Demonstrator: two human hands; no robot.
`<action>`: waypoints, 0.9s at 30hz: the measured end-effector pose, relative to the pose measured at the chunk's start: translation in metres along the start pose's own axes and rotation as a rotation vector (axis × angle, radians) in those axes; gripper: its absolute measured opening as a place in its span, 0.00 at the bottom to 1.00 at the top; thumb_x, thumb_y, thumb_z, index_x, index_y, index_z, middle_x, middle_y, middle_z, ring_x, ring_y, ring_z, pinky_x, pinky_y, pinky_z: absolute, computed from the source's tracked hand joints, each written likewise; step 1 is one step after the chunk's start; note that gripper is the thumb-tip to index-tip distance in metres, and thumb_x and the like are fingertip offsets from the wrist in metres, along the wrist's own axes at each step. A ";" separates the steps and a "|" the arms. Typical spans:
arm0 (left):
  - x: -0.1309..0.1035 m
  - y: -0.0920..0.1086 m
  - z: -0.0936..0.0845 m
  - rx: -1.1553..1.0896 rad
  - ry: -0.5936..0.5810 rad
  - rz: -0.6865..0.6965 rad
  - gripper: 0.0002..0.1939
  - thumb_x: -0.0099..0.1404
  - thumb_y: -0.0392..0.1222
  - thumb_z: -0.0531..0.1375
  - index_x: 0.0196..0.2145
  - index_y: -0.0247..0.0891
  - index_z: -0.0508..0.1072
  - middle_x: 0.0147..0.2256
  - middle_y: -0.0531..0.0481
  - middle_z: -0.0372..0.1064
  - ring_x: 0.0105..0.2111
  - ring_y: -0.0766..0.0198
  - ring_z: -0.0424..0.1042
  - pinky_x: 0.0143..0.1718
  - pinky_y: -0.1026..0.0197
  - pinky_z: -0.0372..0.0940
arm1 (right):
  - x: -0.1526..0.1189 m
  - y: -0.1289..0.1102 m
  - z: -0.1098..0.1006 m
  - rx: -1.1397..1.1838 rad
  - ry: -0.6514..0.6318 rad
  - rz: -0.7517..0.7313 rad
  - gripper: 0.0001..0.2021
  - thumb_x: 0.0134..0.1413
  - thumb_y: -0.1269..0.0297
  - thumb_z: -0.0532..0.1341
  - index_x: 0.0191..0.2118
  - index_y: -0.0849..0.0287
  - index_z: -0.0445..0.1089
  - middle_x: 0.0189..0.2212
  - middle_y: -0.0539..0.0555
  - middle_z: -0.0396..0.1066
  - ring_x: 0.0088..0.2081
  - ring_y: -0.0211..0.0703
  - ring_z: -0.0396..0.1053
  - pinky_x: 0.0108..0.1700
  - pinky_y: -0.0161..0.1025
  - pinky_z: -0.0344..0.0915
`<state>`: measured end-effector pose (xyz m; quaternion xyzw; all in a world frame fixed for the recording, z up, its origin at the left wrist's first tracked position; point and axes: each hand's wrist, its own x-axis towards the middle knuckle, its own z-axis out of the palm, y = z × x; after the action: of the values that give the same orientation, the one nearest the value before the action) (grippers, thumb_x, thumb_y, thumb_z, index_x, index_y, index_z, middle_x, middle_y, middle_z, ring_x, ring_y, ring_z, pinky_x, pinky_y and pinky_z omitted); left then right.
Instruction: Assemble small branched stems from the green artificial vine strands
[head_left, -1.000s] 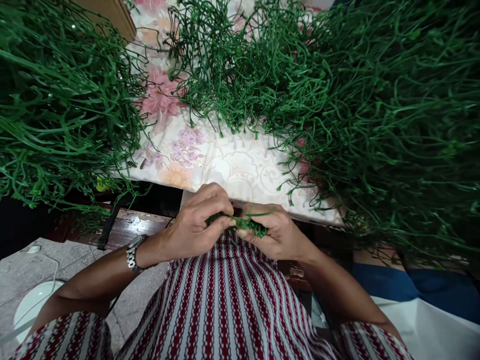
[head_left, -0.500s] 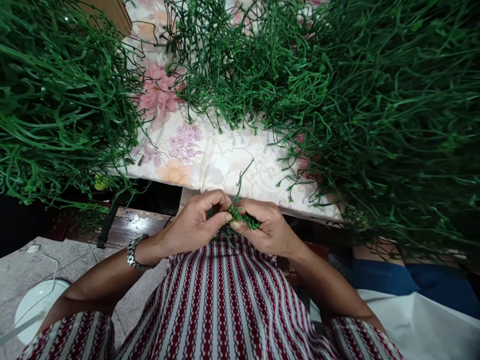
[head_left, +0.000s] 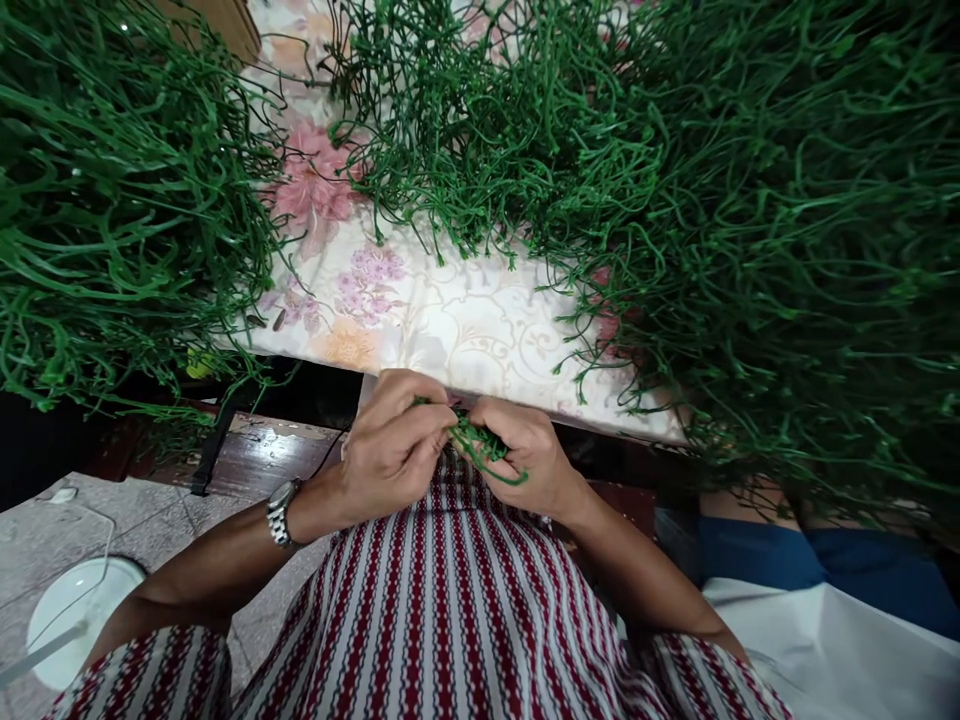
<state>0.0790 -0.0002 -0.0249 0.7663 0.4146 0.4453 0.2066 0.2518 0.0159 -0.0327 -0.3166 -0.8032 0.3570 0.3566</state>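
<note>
In front of my striped top, both hands meet near the table edge. My left hand (head_left: 401, 437) is closed, its thumb and fingers pinching one thin green stem. My right hand (head_left: 529, 452) is wrapped round a small bunch of green stems (head_left: 480, 437), with one stem curling out over its fingers. The fingertips of the two hands almost touch at the bunch. Whether the stems are plastic or real plant, I cannot tell. More of the same kind lie in a big heap (head_left: 765, 220) on the right and another heap (head_left: 127, 220) on the left.
A flowered cloth (head_left: 480, 320) covers the table, bare between the heaps. At the upper left stands a brown box (head_left: 238, 30). Below left are a wooden seat (head_left: 270, 447) and a round white base (head_left: 64, 615) with a cord. Another person's blue-clothed legs (head_left: 757, 550) show at the lower right.
My left hand has rolled over, its back now facing up. The stem that pointed up and away now bends down over my right hand's fingers. My right hand has stayed nearly in place.
</note>
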 end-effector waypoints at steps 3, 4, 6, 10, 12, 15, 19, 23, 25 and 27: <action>-0.003 -0.003 -0.001 0.252 0.019 0.179 0.11 0.54 0.27 0.55 0.34 0.37 0.68 0.31 0.47 0.65 0.34 0.61 0.65 0.37 0.54 0.61 | -0.001 -0.001 0.001 -0.057 0.009 0.004 0.09 0.57 0.70 0.52 0.26 0.60 0.60 0.20 0.47 0.56 0.22 0.33 0.54 0.25 0.33 0.51; -0.004 -0.003 -0.001 0.287 0.008 0.226 0.11 0.53 0.27 0.54 0.34 0.38 0.68 0.30 0.48 0.65 0.32 0.62 0.65 0.37 0.54 0.61 | -0.002 -0.001 0.002 -0.073 0.008 0.010 0.08 0.57 0.70 0.52 0.26 0.60 0.60 0.20 0.47 0.57 0.22 0.33 0.54 0.25 0.33 0.51; -0.004 -0.004 -0.001 0.284 -0.041 0.234 0.11 0.54 0.27 0.53 0.34 0.38 0.66 0.28 0.49 0.65 0.30 0.62 0.64 0.36 0.55 0.60 | -0.004 -0.001 0.004 -0.096 0.013 0.015 0.07 0.56 0.71 0.52 0.27 0.60 0.61 0.21 0.48 0.58 0.23 0.33 0.56 0.25 0.33 0.52; -0.001 -0.005 0.000 0.089 -0.141 0.075 0.07 0.57 0.27 0.52 0.31 0.37 0.64 0.26 0.50 0.65 0.28 0.64 0.63 0.33 0.59 0.59 | -0.007 0.002 0.007 -0.112 0.040 -0.051 0.07 0.56 0.71 0.53 0.27 0.59 0.60 0.22 0.48 0.59 0.24 0.35 0.58 0.27 0.33 0.55; -0.001 -0.005 0.000 -0.025 -0.175 -0.004 0.06 0.59 0.28 0.53 0.30 0.36 0.65 0.26 0.51 0.65 0.29 0.65 0.63 0.33 0.59 0.59 | -0.008 0.003 0.007 -0.132 0.027 -0.072 0.08 0.57 0.71 0.53 0.27 0.59 0.59 0.22 0.49 0.59 0.25 0.35 0.57 0.27 0.34 0.56; -0.003 -0.006 -0.001 -0.189 -0.186 -0.167 0.05 0.60 0.30 0.54 0.31 0.36 0.67 0.28 0.50 0.66 0.31 0.65 0.65 0.36 0.60 0.60 | -0.007 0.004 0.005 -0.158 -0.005 -0.057 0.06 0.57 0.70 0.54 0.28 0.60 0.60 0.22 0.49 0.60 0.25 0.35 0.57 0.27 0.34 0.56; -0.003 -0.011 -0.004 -0.420 -0.264 -0.373 0.04 0.62 0.35 0.55 0.29 0.36 0.68 0.28 0.50 0.66 0.32 0.65 0.65 0.35 0.61 0.61 | -0.006 0.006 0.000 -0.156 -0.002 -0.034 0.06 0.56 0.67 0.57 0.38 0.63 0.63 0.29 0.53 0.66 0.30 0.37 0.63 0.31 0.35 0.61; -0.001 -0.015 -0.002 -0.547 -0.321 -0.456 0.06 0.60 0.39 0.58 0.28 0.35 0.71 0.28 0.50 0.68 0.33 0.64 0.67 0.38 0.61 0.61 | -0.006 0.008 0.003 -0.097 0.023 -0.093 0.12 0.55 0.69 0.58 0.46 0.66 0.62 0.35 0.57 0.69 0.35 0.39 0.66 0.34 0.37 0.64; 0.000 -0.015 0.000 -0.574 -0.281 -0.464 0.06 0.60 0.40 0.59 0.28 0.36 0.72 0.27 0.50 0.68 0.32 0.65 0.67 0.37 0.61 0.61 | -0.007 0.009 0.006 -0.088 0.058 -0.095 0.11 0.55 0.71 0.57 0.44 0.65 0.63 0.33 0.56 0.69 0.33 0.39 0.65 0.33 0.36 0.63; -0.001 -0.014 0.002 -0.555 -0.229 -0.462 0.06 0.59 0.40 0.60 0.26 0.35 0.71 0.25 0.51 0.66 0.29 0.66 0.65 0.34 0.62 0.60 | -0.008 0.008 0.008 -0.096 0.076 -0.075 0.07 0.55 0.72 0.57 0.41 0.65 0.65 0.30 0.55 0.68 0.31 0.38 0.64 0.32 0.36 0.62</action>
<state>0.0741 0.0071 -0.0360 0.6124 0.4140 0.3938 0.5464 0.2520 0.0111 -0.0459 -0.3166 -0.8164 0.2923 0.3845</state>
